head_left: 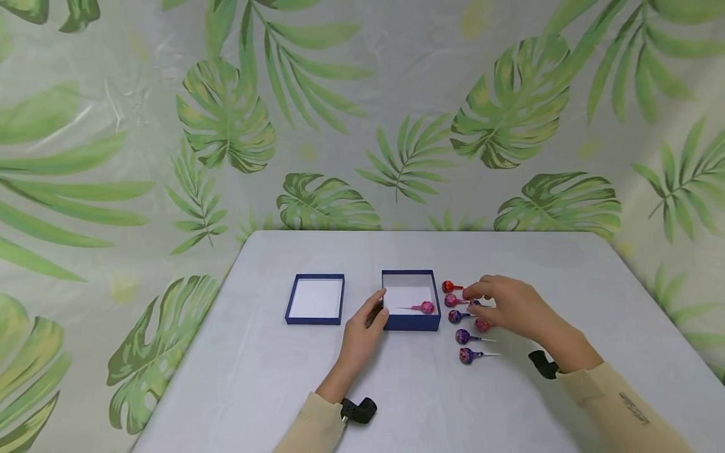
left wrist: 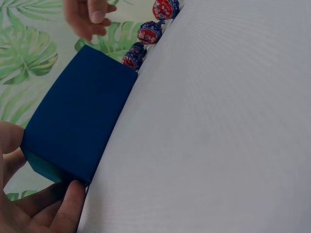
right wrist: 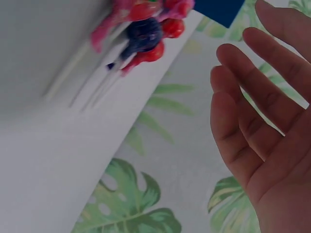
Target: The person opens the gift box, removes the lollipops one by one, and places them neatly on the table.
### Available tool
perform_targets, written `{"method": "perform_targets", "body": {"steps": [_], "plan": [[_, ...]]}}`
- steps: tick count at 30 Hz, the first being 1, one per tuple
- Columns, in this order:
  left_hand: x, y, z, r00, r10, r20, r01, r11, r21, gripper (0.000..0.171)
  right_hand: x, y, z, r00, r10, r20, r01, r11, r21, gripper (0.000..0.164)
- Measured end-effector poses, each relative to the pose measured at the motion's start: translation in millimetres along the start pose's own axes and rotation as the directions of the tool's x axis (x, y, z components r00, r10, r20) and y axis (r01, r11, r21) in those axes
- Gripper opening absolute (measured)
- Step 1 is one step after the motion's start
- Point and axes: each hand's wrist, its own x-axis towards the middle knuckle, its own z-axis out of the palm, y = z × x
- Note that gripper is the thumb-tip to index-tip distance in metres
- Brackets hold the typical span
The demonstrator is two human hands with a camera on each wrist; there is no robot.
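Observation:
A blue box [head_left: 410, 323] with a white inside stands uncovered mid-table. In it lies one pink lollipop [head_left: 427, 307]. My left hand [head_left: 360, 332] holds the box at its left side, the thumb at the front corner; the left wrist view shows the fingertips [left wrist: 73, 204] against the low left edge. To the right of the box lie several wrapped lollipops, among them a red one [head_left: 451, 286], a pink one [head_left: 451, 300] and a purple one [head_left: 464, 355]. Over them hovers my right hand [head_left: 512, 305], partly hiding some. Its fingers are spread and empty in the right wrist view.
Left of the box lies a shallow blue-rimmed lid [head_left: 314, 321], white inside up. The table [head_left: 260, 390] has a white cover, and a leaf-patterned sheet [head_left: 334, 126] hangs behind it.

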Motion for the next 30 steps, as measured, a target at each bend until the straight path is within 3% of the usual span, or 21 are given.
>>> {"method": "perform_targets", "body": {"steps": [9,19,24,30], "plan": [[0.3,0.4,-0.1,1.000,-0.006,0.002,0.006,1.000,-0.003,0.044,28.2,-22.3,-3.4,0.998,-0.068,-0.003,0.068,0.997,0.037,0.026],[0.3,0.2,-1.2,1.000,-0.001,0.001,0.001,1.000,-0.001,0.045,57.0,-40.1,10.9,0.990,-0.140,0.028,0.138,0.988,0.069,0.029],[-0.7,1.3,-2.4,1.000,-0.010,0.007,0.010,1.000,-0.003,0.044,70.1,-49.1,21.4,0.985,-0.088,0.150,0.079,0.995,0.063,0.031],[-1.6,3.5,-1.8,1.000,0.003,0.007,-0.003,1.000,-0.013,0.044,81.7,-57.2,29.5,0.959,-0.035,0.281,0.036,0.999,0.001,0.028]]}}
